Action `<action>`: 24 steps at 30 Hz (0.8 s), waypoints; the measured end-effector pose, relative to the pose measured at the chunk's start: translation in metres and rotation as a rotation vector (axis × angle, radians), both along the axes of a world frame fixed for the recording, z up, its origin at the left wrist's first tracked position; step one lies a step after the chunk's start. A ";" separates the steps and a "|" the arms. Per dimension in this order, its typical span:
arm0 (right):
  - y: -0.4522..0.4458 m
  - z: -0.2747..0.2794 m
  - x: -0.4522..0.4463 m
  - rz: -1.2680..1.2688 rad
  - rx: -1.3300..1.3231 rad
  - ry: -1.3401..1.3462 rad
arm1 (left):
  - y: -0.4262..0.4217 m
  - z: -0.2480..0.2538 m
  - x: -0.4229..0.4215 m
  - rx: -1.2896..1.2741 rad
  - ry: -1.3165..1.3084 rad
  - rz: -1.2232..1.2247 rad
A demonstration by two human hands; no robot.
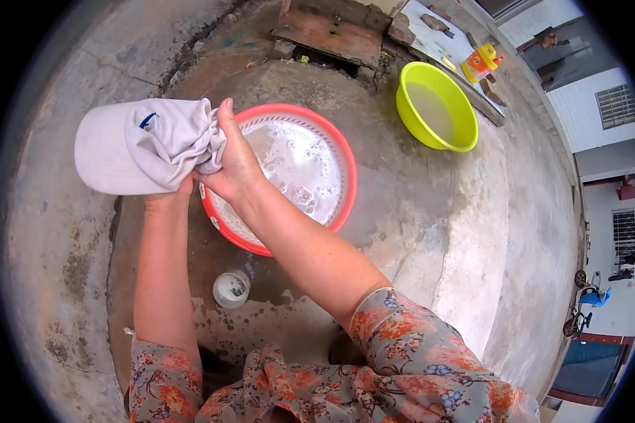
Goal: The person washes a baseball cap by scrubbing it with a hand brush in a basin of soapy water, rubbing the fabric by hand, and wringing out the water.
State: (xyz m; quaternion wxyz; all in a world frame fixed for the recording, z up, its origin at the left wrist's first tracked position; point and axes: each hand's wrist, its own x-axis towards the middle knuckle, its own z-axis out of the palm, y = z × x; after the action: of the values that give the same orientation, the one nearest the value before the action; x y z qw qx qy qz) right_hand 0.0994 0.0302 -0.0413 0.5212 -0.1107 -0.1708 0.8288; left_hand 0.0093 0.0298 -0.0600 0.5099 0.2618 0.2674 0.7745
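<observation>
A pale, light grey baseball cap (pixel 148 144) with a small dark blue mark is held up at the left, its brim pointing left. My right hand (pixel 236 158) grips the bunched fabric at the cap's right end, thumb raised along it. Beneath the cap, my left hand (pixel 171 197) supports it; its fingers are mostly hidden by the cloth. Just right of the cap sits a red-rimmed basin (pixel 347 166) of cloudy, foamy water, partly covered by my right hand and forearm.
A clear cup (pixel 231 289) with whitish contents stands near the red basin. A yellow-green basin (pixel 470 134) of cloudy water stands at the upper right. Behind it, a yellow and orange container (pixel 480 63) rests on a white slab (pixel 437 46). Rusty boards (pixel 328 35) lie at the back.
</observation>
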 end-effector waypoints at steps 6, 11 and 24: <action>-0.007 -0.017 -0.001 -0.327 -0.098 -0.436 | -0.015 -0.026 0.009 -0.031 0.083 -0.148; -0.002 -0.026 0.010 -0.402 0.176 -0.868 | -0.014 -0.037 0.007 0.025 0.010 -0.202; 0.000 -0.028 0.015 -0.416 0.423 -1.149 | -0.012 -0.040 0.000 0.015 -0.155 -0.354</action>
State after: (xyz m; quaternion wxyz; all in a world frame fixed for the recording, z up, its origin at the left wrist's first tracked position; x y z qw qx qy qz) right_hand 0.1148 0.0300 -0.0690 0.5070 -0.4622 -0.5573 0.4678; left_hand 0.0091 0.0179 -0.0995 0.6552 0.2481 0.1713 0.6927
